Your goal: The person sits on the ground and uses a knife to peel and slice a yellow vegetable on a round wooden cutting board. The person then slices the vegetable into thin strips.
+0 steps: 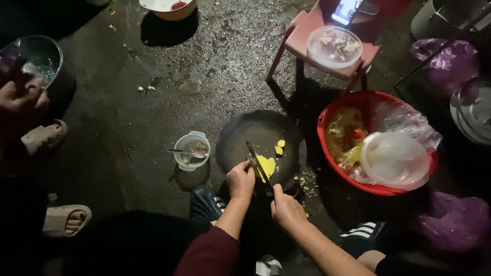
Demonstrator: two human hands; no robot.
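A round dark cutting board [245, 135] lies on the wet floor in front of me. My left hand [240, 180] presses a yellow piece of food [266, 166] onto it. My right hand [287, 208] grips the handle of a knife [255, 158] whose blade lies across that yellow piece. Two small yellow cut pieces [279, 147] rest on the board just beyond the blade.
A small clear cup with a spoon [191, 151] stands left of the board. A red basket [377, 188] holding scraps, plastic and a clear lid sits to the right. A pink stool [302, 38] carries a clear bowl and a phone. Another person's hand and sandalled feet are at the left.
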